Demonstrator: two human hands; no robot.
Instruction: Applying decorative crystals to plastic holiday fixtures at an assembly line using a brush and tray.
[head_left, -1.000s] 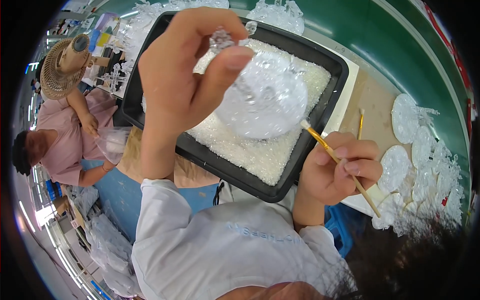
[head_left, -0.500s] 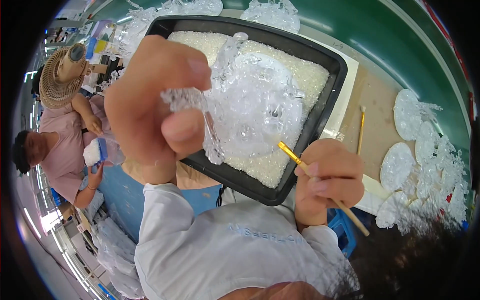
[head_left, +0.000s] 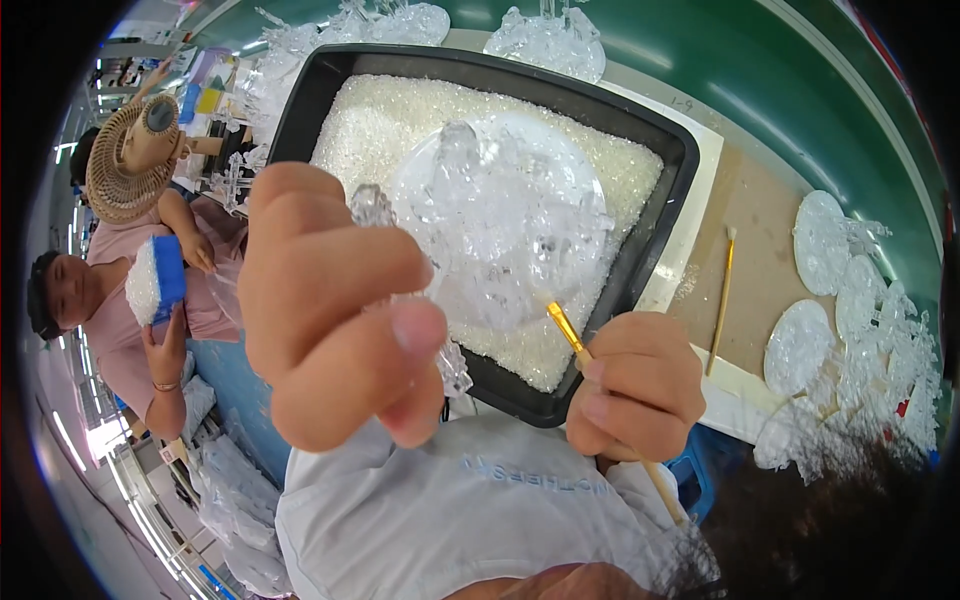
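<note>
Ornament (head_left: 490, 215), clear on a whitish disc (head_left: 582, 178), is above the black tray (head_left: 676, 200) of glittering granules (head_left: 628, 145). It looks light, stiff, slick and brittle where thin, so the disc's rim seems the safer hold. The left hand (head_left: 345, 310) curls tightly around a clear projection (head_left: 371, 206), seemingly the ornament's; the right hand (head_left: 640, 385) pinches a brush (head_left: 566, 327), tip near the disc.

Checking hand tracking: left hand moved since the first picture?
Yes: judged against the black tray, the left hand has shifted toward the person, down the view.
</note>
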